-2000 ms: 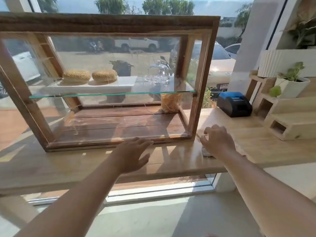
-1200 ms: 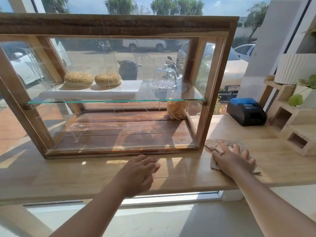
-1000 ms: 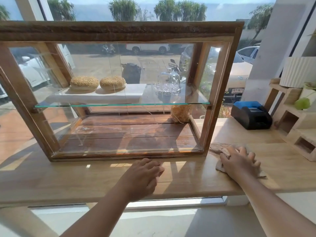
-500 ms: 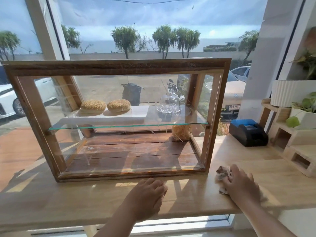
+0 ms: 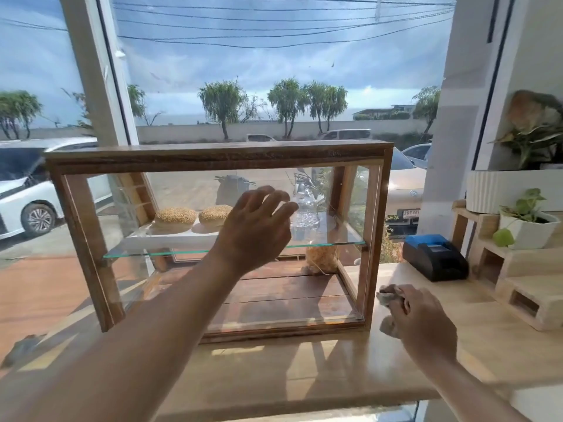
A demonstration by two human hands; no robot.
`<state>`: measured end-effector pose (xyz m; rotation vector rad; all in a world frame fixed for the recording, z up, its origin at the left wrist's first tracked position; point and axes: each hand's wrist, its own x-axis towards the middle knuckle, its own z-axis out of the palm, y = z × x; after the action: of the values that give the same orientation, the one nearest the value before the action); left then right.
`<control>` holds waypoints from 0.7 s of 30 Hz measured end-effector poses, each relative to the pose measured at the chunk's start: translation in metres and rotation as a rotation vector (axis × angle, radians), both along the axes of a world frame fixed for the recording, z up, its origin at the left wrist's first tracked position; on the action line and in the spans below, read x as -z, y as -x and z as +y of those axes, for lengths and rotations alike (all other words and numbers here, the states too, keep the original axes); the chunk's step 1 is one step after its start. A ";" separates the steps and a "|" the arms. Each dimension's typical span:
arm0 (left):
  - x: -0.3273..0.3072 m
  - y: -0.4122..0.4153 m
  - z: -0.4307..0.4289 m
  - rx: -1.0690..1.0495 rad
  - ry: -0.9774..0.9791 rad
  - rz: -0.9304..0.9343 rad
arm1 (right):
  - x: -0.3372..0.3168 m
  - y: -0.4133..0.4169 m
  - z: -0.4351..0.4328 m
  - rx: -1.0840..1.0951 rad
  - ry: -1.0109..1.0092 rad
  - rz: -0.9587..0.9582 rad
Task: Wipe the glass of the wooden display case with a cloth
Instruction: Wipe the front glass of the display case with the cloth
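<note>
Case: the wooden display case stands on the wooden counter, in front of the window, long side towards the person.
Glass: the front pane fills the frame from post to post; the middle of it is hidden behind the raised left arm.
Left hand: the left hand is up before the pane at the level of the glass shelf, fingers spread and loose, grasping nothing; whether the fingertips touch the pane cannot be told.
Right hand: the right hand is low over the counter, just right of the case's bottom right corner, fingers curled round the cloth.
Cloth: the cloth is bunched in the right hand, with its ends sticking out on the side nearest the case, close to the right post but apart from it.
Inside: two seeded buns on a white tray on the shelf, a clear dome to their right.
Front edge: the case sits back from the counter's near edge, with a bare strip of wood in front.
Right side: a black and blue printer sits behind the right hand, and a stepped wooden stand with potted plants lines the far right; bare counter lies between the case and these.
Left side: the counter runs on past the case's left post.
</note>
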<state>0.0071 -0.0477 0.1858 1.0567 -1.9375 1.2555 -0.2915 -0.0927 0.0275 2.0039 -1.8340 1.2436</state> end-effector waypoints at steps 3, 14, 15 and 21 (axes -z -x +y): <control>-0.047 -0.009 -0.004 -0.088 0.097 0.052 | -0.052 -0.013 -0.004 -0.033 0.226 -0.075; -0.105 -0.064 -0.008 -0.326 -0.305 0.156 | -0.191 -0.089 -0.022 -0.199 0.773 0.196; -0.105 -0.068 -0.009 -0.326 -0.300 0.149 | -0.194 -0.092 -0.025 -0.197 0.801 0.230; -0.092 -0.079 -0.018 -0.303 -0.112 0.105 | -0.187 -0.093 -0.050 -0.167 0.788 0.420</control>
<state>0.0857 -0.0660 0.2778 1.4880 -1.8339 1.2298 -0.1986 -0.1430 0.2146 1.7722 -0.8098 1.1973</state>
